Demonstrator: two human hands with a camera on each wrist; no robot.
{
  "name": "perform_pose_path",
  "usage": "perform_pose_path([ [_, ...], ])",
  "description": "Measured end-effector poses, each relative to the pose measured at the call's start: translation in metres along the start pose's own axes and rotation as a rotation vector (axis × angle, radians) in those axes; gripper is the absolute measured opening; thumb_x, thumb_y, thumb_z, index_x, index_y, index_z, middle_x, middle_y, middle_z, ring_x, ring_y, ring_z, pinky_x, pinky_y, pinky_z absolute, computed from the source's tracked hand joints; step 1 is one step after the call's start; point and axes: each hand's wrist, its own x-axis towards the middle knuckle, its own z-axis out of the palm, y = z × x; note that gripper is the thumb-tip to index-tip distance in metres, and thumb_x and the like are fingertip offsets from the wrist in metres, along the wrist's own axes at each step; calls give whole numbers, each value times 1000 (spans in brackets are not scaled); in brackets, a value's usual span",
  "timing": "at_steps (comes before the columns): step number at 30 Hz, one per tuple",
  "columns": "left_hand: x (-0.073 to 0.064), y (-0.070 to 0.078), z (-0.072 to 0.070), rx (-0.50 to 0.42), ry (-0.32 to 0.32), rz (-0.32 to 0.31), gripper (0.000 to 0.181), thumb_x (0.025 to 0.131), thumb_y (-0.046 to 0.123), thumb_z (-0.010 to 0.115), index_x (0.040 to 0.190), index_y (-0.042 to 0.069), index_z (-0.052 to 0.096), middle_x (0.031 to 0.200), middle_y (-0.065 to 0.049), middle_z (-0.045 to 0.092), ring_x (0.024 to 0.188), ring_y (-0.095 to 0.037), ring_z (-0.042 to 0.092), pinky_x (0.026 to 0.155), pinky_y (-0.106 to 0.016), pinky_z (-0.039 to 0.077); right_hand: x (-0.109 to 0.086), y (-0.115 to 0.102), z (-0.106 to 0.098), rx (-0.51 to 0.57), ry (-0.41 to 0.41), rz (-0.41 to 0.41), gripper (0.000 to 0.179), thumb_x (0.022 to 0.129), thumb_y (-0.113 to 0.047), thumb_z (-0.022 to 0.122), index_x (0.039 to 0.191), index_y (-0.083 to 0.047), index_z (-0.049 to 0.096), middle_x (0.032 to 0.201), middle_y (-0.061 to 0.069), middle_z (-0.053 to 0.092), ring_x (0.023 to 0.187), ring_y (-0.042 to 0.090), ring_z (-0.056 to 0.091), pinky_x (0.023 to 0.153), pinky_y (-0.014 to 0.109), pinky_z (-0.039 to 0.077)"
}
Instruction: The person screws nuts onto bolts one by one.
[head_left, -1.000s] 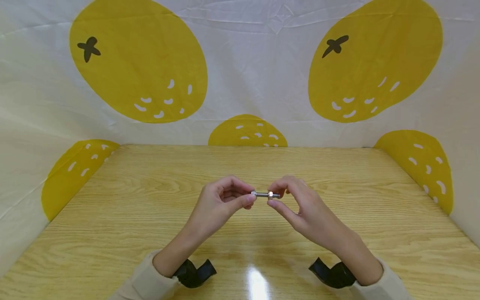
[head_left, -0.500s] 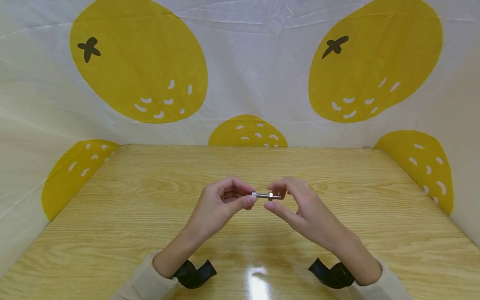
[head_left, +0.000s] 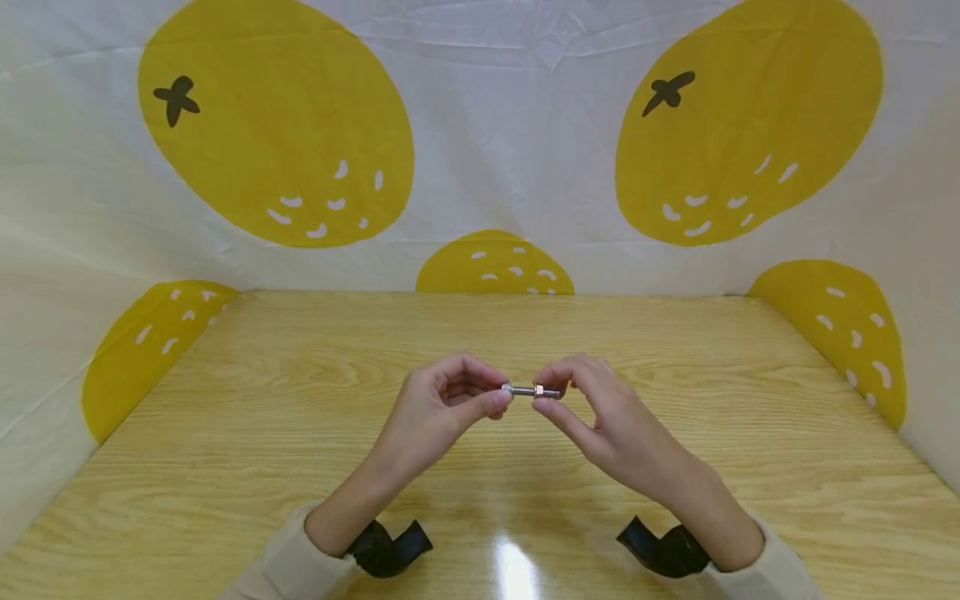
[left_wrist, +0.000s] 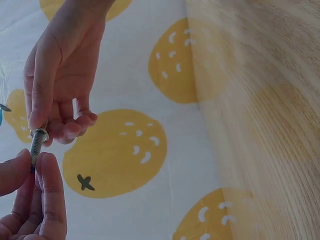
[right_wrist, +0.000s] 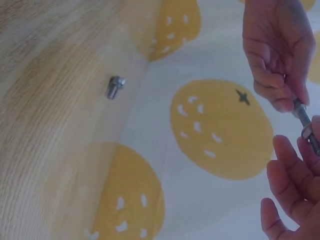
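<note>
My left hand pinches the head end of a metal bolt between thumb and fingers, holding it roughly level above the table. A hex nut sits partway along the shaft, and the tip pokes out beyond it. With thumb and forefinger my right hand pinches the nut from front and back. The left wrist view shows the bolt's threads between both hands. In the right wrist view, the nut is partly covered by my right fingers. The bolt's head is mostly hidden by my left fingertips.
Beneath the hands spreads a wooden table. A white cloth with yellow fruit prints stands around its back and sides. In the right wrist view, a short metal bolt appears on the wood; the head view does not show it.
Half a second ago my right thumb and forefinger were parted from the nut; now they have closed on it again. The left hand has kept its hold on the bolt, almost still.
</note>
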Motion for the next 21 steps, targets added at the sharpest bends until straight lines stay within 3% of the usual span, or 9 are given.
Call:
perform_pose_path([
  [4, 0, 0, 1, -9, 0, -10, 14, 84, 8, 68, 96, 3, 64, 93, -12, 67, 78, -24, 67, 72, -29, 56, 0, -1, 2, -1, -22, 68, 3, 93, -14, 56, 94, -16, 58, 86, -12, 55, 84, 5, 45, 72, 25, 39],
  [8, 0, 0, 2, -14, -8, -20, 15, 83, 8, 69, 96, 3, 64, 93, -12, 67, 78, -23, 66, 72, -29, 56, 1, -1, 2, -14, -25, 106, 15, 96, -16, 50, 85, -17, 60, 80, -13, 56, 80, 4, 47, 72, 26, 37],
  [12, 0, -1, 2, -3, -2, -21, 15, 84, 9, 68, 97, 3, 64, 93, -12, 67, 78, -19, 66, 72, -28, 56, 0, -2, 1, -7, -24, 137, 7, 92, -21, 59, 97, -16, 61, 86, -13, 56, 84, 6, 47, 73, 27, 39],
  [16, 0, -1, 1, 10, 7, -18, 14, 85, 9, 68, 97, 4, 64, 94, -11, 67, 78, -19, 67, 73, -28, 56, 0, -2, -1, -3, -7, 76, 29, 84, -15, 69, 109, -14, 56, 96, -10, 56, 89, 6, 47, 76, 27, 43],
  [21, 1, -1, 0, 3, 6, -18, 15, 85, 9, 67, 98, 3, 63, 94, -12, 67, 78, -18, 67, 73, -29, 56, 0, -1, -1, -18, 10, -1, 28, 83, -6, 68, 107, -13, 55, 94, -9, 56, 89, 6, 46, 74, 26, 42],
])
